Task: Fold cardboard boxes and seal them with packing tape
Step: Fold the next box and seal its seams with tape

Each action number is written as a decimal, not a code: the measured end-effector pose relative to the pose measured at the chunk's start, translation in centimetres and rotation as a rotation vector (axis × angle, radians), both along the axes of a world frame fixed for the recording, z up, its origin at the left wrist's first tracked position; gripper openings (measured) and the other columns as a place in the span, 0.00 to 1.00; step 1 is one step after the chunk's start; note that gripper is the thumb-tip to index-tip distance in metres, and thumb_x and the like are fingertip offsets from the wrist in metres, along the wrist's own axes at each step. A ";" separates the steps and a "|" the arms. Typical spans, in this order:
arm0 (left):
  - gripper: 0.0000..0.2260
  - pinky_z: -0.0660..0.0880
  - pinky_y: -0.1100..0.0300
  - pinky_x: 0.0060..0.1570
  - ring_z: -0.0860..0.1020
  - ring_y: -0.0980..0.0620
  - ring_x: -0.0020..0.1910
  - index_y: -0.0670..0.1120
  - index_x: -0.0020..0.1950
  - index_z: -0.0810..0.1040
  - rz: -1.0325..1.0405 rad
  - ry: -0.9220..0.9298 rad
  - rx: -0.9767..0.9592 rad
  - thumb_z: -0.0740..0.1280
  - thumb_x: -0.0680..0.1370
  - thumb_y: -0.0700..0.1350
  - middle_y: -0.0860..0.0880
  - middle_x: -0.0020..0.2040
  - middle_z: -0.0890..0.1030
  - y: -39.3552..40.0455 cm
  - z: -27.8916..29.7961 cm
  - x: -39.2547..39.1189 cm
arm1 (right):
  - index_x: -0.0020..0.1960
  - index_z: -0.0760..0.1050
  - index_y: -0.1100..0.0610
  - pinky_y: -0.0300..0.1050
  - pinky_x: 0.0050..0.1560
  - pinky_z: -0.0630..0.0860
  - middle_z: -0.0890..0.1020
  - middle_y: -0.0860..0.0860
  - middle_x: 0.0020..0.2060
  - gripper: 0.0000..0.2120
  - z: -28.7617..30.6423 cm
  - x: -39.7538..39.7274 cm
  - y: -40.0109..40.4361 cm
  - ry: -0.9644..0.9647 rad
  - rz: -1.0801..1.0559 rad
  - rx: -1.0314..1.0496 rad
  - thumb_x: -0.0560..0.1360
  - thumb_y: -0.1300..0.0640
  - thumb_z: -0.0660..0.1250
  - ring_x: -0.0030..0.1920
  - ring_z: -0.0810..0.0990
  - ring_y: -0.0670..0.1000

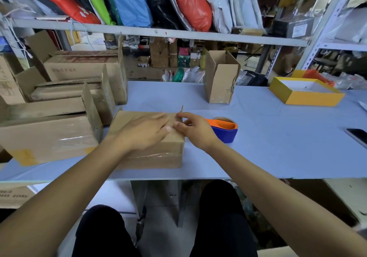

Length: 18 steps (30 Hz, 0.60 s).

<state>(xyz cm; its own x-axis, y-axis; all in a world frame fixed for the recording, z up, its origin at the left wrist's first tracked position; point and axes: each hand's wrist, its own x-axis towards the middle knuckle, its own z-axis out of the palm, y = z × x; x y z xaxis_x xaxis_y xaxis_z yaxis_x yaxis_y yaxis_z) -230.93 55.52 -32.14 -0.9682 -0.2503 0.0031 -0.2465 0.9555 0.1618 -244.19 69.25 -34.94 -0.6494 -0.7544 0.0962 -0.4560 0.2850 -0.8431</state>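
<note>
Pale blue tabletop (258,137) under stocked metal shelves (158,33); left hand (147,131) flat on cardboard box (151,157), right hand (195,130) pinching its flap (181,115).

Nothing around me can be read: the red print on the side of the carton (79,70) at my left, the white marks on the red bag (65,2) overhead and the label on the grey box (296,28) are all too blurred.
</note>
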 end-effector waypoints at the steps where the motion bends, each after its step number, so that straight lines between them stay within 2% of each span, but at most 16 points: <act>1: 0.25 0.57 0.50 0.75 0.56 0.51 0.79 0.50 0.80 0.57 0.057 -0.063 -0.031 0.49 0.84 0.57 0.50 0.81 0.56 0.0 0.0 0.2 | 0.66 0.78 0.52 0.40 0.50 0.75 0.83 0.50 0.51 0.16 0.2 0.1 -0.1 0.002 -0.001 0.000 0.79 0.51 0.68 0.50 0.80 0.50; 3: 0.30 0.50 0.48 0.78 0.48 0.54 0.80 0.50 0.82 0.48 0.114 -0.128 -0.035 0.44 0.83 0.62 0.52 0.82 0.48 0.4 -0.2 0.4 | 0.62 0.81 0.53 0.42 0.52 0.77 0.85 0.51 0.53 0.13 0.6 0.6 0.0 0.020 0.006 -0.013 0.80 0.53 0.67 0.51 0.81 0.50; 5: 0.32 0.50 0.49 0.78 0.49 0.53 0.80 0.49 0.82 0.49 0.120 -0.096 -0.022 0.46 0.82 0.64 0.51 0.82 0.49 0.6 -0.4 0.3 | 0.59 0.83 0.53 0.40 0.51 0.77 0.86 0.50 0.52 0.10 0.9 0.8 0.1 0.034 -0.012 -0.028 0.79 0.54 0.67 0.49 0.82 0.48; 8: 0.29 0.61 0.50 0.73 0.62 0.49 0.77 0.49 0.77 0.65 0.178 0.076 -0.049 0.52 0.81 0.65 0.48 0.78 0.65 0.6 -0.3 0.8 | 0.55 0.85 0.54 0.28 0.43 0.75 0.86 0.48 0.50 0.09 1.0 0.4 0.1 0.055 -0.048 -0.043 0.77 0.55 0.70 0.43 0.81 0.42; 10: 0.28 0.65 0.47 0.68 0.69 0.45 0.70 0.55 0.71 0.71 0.287 0.078 -0.130 0.50 0.78 0.68 0.46 0.70 0.73 0.4 -0.2 1.3 | 0.55 0.85 0.55 0.23 0.40 0.72 0.86 0.47 0.48 0.09 1.0 0.2 -0.1 0.054 -0.056 -0.041 0.76 0.55 0.72 0.42 0.79 0.37; 11: 0.29 0.66 0.45 0.67 0.70 0.42 0.68 0.57 0.68 0.72 0.365 0.047 -0.124 0.49 0.76 0.70 0.44 0.68 0.74 0.2 -0.1 1.5 | 0.55 0.85 0.55 0.24 0.41 0.73 0.86 0.46 0.47 0.09 1.0 0.0 -0.1 0.048 -0.056 -0.047 0.76 0.55 0.72 0.41 0.79 0.37; 14: 0.33 0.68 0.45 0.65 0.67 0.37 0.70 0.54 0.72 0.68 0.597 -0.001 0.091 0.55 0.74 0.72 0.40 0.73 0.68 -0.9 0.2 2.3 | 0.53 0.85 0.54 0.31 0.44 0.75 0.86 0.46 0.45 0.08 0.7 -0.3 0.0 0.036 -0.077 -0.074 0.75 0.55 0.73 0.41 0.81 0.38; 18: 0.34 0.72 0.49 0.62 0.72 0.39 0.68 0.44 0.73 0.66 0.685 0.100 0.287 0.64 0.76 0.65 0.41 0.70 0.73 -1.9 0.5 2.9 | 0.51 0.86 0.54 0.35 0.45 0.76 0.85 0.45 0.43 0.06 0.5 -0.9 0.5 -0.001 -0.148 -0.130 0.74 0.57 0.74 0.41 0.81 0.38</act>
<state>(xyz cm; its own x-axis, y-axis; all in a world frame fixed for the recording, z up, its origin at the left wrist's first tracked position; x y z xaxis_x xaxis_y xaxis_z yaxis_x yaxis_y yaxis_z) -228.02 53.60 -31.62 -0.5941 -0.8011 -0.0734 -0.7420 0.5104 0.4346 -245.07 69.74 -34.42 -0.7524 -0.6319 0.1859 -0.4164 0.2375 -0.8776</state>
